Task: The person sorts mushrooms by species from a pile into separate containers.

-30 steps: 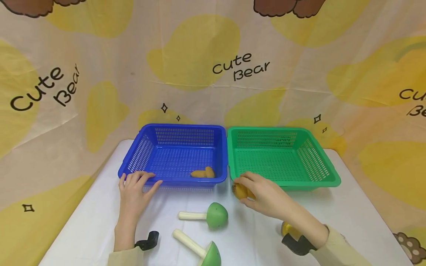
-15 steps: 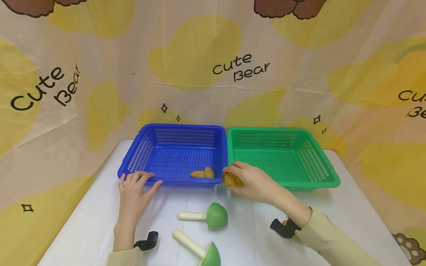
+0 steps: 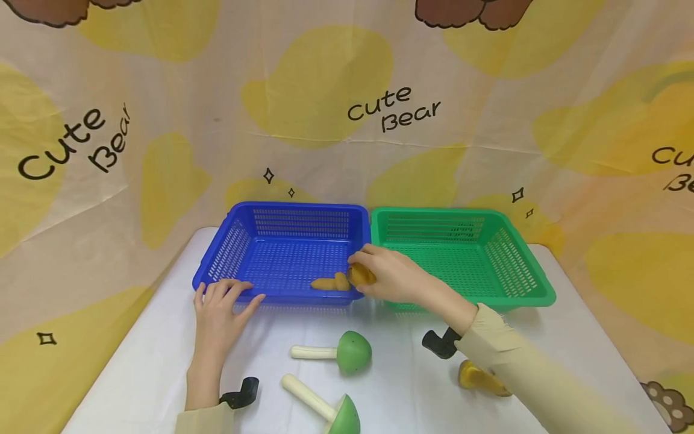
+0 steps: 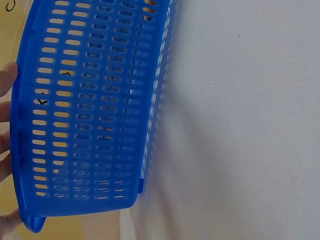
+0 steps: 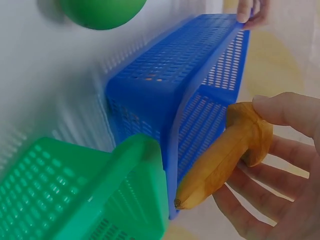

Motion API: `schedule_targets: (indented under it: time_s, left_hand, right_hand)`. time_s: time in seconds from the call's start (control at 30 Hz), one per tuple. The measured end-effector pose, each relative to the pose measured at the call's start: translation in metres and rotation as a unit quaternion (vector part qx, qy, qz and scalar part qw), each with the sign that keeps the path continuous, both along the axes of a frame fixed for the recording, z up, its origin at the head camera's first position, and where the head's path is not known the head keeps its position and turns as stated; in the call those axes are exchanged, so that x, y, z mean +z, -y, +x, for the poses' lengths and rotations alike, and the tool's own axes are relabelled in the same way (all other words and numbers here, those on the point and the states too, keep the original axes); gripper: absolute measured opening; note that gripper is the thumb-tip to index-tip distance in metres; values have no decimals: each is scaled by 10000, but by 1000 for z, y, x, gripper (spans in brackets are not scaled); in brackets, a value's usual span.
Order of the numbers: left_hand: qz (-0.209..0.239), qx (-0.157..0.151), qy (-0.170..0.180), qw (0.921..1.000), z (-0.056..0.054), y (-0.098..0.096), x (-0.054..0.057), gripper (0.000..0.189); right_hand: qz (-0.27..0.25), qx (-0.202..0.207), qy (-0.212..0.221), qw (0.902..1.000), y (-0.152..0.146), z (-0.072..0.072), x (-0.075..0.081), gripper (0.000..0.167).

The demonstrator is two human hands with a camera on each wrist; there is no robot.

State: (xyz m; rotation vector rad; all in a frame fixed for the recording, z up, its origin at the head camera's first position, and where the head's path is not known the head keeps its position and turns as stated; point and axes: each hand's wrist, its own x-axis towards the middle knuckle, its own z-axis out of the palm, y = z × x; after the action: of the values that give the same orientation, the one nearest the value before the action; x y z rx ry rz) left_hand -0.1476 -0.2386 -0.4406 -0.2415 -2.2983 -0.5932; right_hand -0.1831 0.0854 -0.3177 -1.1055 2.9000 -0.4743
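My right hand (image 3: 393, 274) holds a brownish-yellow toy mushroom (image 3: 360, 274) over the inner right corner of the blue basket (image 3: 298, 296). In the right wrist view that mushroom (image 5: 215, 162) has its cap near my thumb and its stem slanting down past the blue rim. Two similar yellow mushrooms (image 3: 325, 284) lie inside the blue basket at its front right. My left hand (image 3: 217, 316) grips the front-left rim of that basket, thumb in front and fingers over the edge; the left wrist view shows fingertips (image 4: 6, 80) at the rim.
A green basket (image 3: 466, 299) stands close against the blue one. Two toy mushrooms with green caps (image 3: 353, 351) and pale stems lie on the white table (image 3: 401, 398) in front. Another yellow toy mushroom (image 3: 479, 378) lies at the right, partly behind my right sleeve.
My right hand has carried the yellow mushroom left and away from me, from in front of the green basket to over the blue basket's right corner. The left hand has stayed put.
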Motion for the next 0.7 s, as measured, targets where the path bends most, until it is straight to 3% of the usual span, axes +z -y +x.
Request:
schedule_targets:
  time_s: [0.7]
  left_hand:
    - [-22,0,-11,10000,-3,0,0,31]
  right_hand:
    - [679,155,688,9952,37,-58,-7,43]
